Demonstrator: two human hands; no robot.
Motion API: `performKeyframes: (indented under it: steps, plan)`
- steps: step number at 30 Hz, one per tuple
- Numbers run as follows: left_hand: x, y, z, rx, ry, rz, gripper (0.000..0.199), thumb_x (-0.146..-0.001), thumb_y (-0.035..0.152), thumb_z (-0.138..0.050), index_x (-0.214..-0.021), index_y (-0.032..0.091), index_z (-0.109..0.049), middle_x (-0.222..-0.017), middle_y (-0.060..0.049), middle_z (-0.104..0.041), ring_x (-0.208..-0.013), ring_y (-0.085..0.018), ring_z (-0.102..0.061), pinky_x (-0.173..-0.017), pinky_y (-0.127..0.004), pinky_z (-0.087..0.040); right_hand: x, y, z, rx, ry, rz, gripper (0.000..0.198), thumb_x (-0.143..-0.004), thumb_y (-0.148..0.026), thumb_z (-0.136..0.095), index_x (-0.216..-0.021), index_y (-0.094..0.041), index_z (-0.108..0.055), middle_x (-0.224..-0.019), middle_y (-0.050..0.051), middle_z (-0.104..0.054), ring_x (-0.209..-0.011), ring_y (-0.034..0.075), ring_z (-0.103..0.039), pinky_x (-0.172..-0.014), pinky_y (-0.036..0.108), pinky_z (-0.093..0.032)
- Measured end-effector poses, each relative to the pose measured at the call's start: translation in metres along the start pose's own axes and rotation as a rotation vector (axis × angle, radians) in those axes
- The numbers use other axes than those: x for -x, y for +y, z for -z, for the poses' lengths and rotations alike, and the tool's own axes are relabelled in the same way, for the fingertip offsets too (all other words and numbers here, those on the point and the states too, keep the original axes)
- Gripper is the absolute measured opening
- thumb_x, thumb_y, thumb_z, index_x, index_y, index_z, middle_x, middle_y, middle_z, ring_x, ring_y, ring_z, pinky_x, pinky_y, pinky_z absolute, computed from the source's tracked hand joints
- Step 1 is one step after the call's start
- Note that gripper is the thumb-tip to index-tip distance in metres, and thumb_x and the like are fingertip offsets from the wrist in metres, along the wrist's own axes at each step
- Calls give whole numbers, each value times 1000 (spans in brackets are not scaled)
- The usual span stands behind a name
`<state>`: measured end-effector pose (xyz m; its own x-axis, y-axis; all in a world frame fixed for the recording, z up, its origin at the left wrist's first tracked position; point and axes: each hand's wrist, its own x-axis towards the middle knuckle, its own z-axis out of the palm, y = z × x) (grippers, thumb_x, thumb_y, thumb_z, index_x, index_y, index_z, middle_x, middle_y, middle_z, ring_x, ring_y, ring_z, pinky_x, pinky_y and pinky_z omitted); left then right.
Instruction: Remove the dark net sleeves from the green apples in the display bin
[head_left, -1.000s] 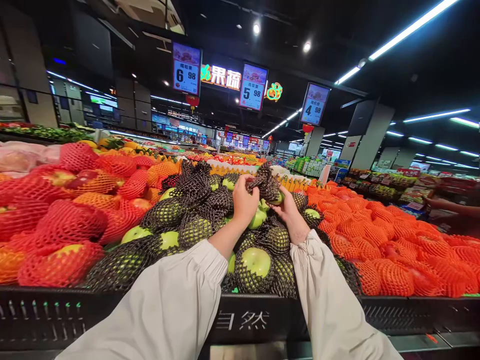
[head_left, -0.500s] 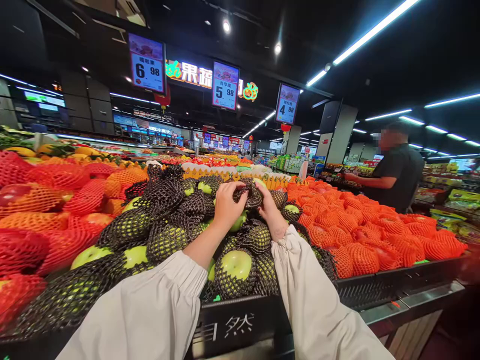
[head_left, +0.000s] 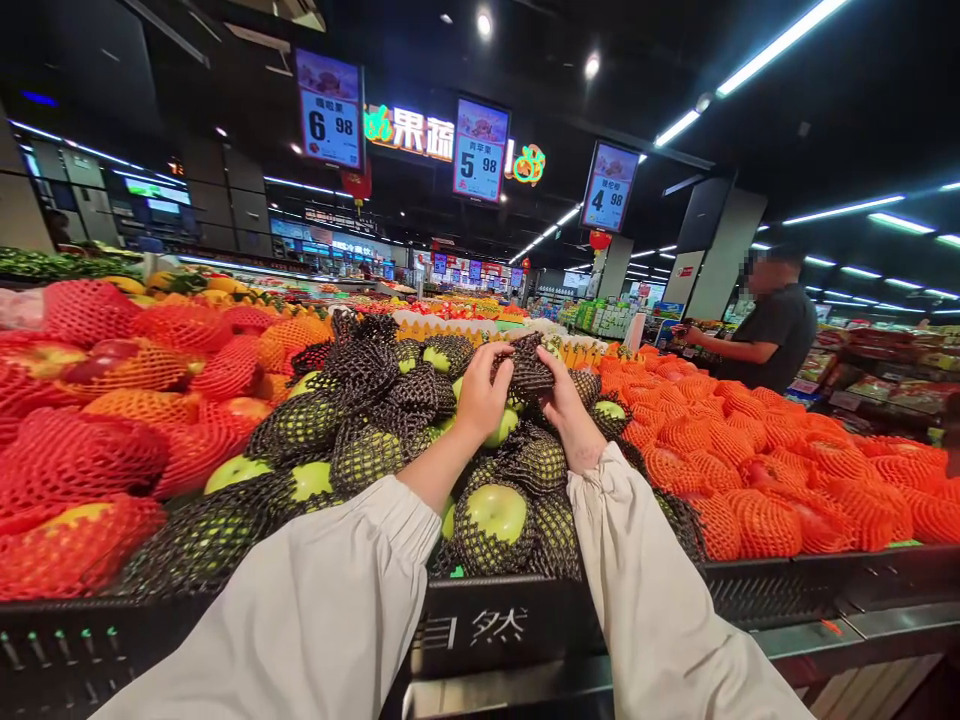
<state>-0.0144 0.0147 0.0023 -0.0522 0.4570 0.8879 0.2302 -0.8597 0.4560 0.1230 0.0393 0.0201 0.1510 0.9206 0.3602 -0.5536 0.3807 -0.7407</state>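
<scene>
1. Our view has swung a little to the left since half a second ago, and the price signs (head_left: 481, 150) now sit farther right before us.
2. We hold one dark-netted apple (head_left: 531, 362) between both hands, over the middle of the green apple pile (head_left: 367, 455).
3. Our left hand (head_left: 482, 395) has its fingers curled narrow, with index finger and thumb at the netting's left edge; we cannot tell how firmly they pinch.
4. Our right hand (head_left: 568, 408) holds the apple's right side, thumb on the near face.
5. Near us, a green apple (head_left: 496, 513) shows bare on top above its net, just behind the black tray front (head_left: 547, 615).
6. Red-netted fruit (head_left: 82, 460) lies to our left, orange-netted fruit (head_left: 765, 450) to our right.
7. Far right, a person in a dark shirt (head_left: 776, 335) stands beyond the display.
</scene>
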Motion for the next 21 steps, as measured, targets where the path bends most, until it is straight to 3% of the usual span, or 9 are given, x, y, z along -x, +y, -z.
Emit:
performKeyframes:
  steps: [4,8,14,21]
  plan:
    - [-2,-8,-2,59,146,228,29,-102,36,-37,-113,20,-58,-120,-12,-65,-113,-22,-62,-100,-39,-50,-3,-5,2,-75,23,-35,26,-80,-43,-67,-97,-23,-68,-90,0,-77,-93,22,-73,-82,37,-63]
    - [-3,-18,-10,117,47,415,27,-95,38,-56,-115,20,-57,-124,-10,-65,-101,-20,-67,-92,-37,-53,-1,-8,1,-75,-37,-76,27,-80,-45,-64,-93,-22,-69,-82,1,-76,-94,24,-74,-80,38,-64]
    - [0,-20,-14,56,-177,319,30,-80,28,-73,-107,18,-63,-113,-10,-72,-107,-25,-66,-97,-40,-52,3,-6,-5,-7,-71,-94,27,-77,-46,-62,-90,-22,-67,-89,3,-77,-98,25,-72,-85,42,-63]
    - [-1,-14,-12,-6,-190,321,49,-74,23,-78,-117,16,-57,-125,-15,-68,-116,-30,-64,-103,-44,-49,4,-2,-5,35,-114,-100,30,-78,-43,-62,-98,-22,-68,-98,4,-77,-109,27,-69,-93,44,-61]
